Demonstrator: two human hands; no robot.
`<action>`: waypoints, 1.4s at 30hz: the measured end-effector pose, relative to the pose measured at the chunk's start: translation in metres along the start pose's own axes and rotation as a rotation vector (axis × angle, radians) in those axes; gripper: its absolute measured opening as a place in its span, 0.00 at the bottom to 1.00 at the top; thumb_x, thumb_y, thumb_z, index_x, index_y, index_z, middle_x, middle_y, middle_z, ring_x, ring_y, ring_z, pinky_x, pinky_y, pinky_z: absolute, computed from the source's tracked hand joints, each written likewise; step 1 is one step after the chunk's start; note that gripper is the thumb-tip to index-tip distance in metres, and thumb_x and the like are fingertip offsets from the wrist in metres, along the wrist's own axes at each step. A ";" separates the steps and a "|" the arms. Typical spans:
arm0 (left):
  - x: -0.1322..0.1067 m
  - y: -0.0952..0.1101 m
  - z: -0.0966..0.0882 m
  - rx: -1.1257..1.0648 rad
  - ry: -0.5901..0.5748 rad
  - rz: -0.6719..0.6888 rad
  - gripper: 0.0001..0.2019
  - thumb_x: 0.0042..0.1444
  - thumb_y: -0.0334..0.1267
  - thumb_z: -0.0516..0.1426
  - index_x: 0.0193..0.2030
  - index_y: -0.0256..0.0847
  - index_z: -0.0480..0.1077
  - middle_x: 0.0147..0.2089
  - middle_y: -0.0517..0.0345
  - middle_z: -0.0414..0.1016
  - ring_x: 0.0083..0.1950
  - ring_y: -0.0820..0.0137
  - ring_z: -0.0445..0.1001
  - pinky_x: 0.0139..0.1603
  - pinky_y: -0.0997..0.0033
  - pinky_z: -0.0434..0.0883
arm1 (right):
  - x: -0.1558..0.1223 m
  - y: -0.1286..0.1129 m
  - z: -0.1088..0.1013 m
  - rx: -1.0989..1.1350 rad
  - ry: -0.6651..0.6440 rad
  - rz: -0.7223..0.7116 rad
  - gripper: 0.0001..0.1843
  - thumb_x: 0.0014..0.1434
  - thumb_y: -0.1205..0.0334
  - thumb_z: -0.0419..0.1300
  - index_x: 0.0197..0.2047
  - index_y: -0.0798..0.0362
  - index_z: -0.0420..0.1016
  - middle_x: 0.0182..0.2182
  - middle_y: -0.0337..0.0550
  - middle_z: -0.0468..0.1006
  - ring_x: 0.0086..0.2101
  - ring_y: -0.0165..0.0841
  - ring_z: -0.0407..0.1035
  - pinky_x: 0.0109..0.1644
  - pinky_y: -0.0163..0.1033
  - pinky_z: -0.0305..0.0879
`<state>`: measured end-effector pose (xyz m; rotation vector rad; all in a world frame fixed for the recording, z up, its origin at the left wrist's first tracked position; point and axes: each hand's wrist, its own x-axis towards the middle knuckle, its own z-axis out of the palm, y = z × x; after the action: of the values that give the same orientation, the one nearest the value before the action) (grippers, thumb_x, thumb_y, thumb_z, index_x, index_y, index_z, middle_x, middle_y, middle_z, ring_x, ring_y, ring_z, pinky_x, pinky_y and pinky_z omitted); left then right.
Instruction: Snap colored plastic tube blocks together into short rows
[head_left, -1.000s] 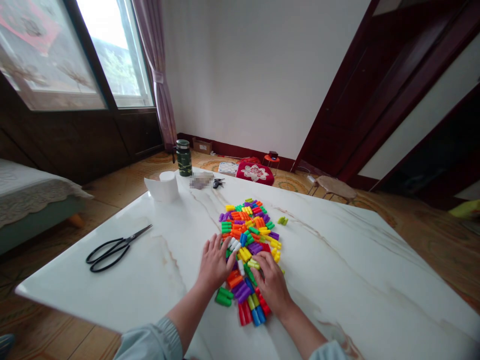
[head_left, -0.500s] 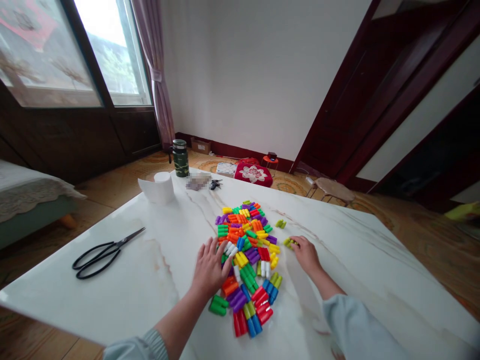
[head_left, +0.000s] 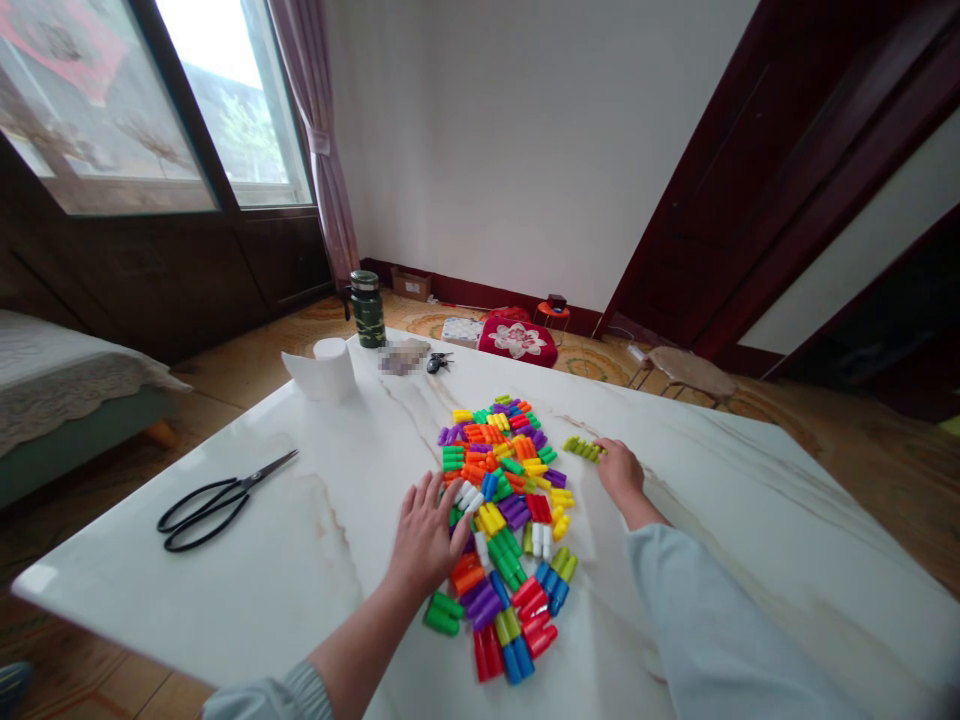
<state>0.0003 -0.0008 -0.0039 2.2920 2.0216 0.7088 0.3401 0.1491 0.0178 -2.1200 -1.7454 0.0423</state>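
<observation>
A pile of coloured plastic toy blocks (head_left: 517, 512), bullet-shaped and joined in short rows, covers the middle of the white marble-patterned table (head_left: 315, 620). At the pile's left edge rests my left hand (head_left: 429, 525), fingers spread, close to a white block (head_left: 469, 497). To the right of the pile, my right hand (head_left: 622, 470) has its fingertips closed on the end of a yellow-green block (head_left: 592, 452). Another yellow-green block (head_left: 571, 443) lies directly beside it, in line; whether they are joined I cannot tell.
Black-handled scissors (head_left: 225, 505) lie at the left of the table. Toward the back left stand a white paper roll (head_left: 334, 370) and a camouflage flask (head_left: 367, 310), with keys (head_left: 439, 362) near a blurred item. Beyond the table are a red cushion (head_left: 517, 340) and a stool (head_left: 690, 372).
My right hand has moved away from me with the yellow-green block, bringing it up against the other yellow-green one. My left hand stays by the pile. The view has shifted slightly.
</observation>
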 end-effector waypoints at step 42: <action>0.000 0.000 0.002 -0.007 0.034 0.004 0.24 0.65 0.49 0.49 0.64 0.44 0.65 0.66 0.46 0.66 0.69 0.53 0.59 0.68 0.48 0.56 | -0.158 -0.111 -0.017 0.413 0.031 -0.512 0.13 0.66 0.61 0.51 0.47 0.52 0.74 0.39 0.46 0.80 0.40 0.37 0.74 0.46 0.43 0.70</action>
<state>0.0013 -0.0005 -0.0055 2.2962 2.0257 0.7584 0.2051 0.0107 0.0331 -1.3455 -2.0023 0.2063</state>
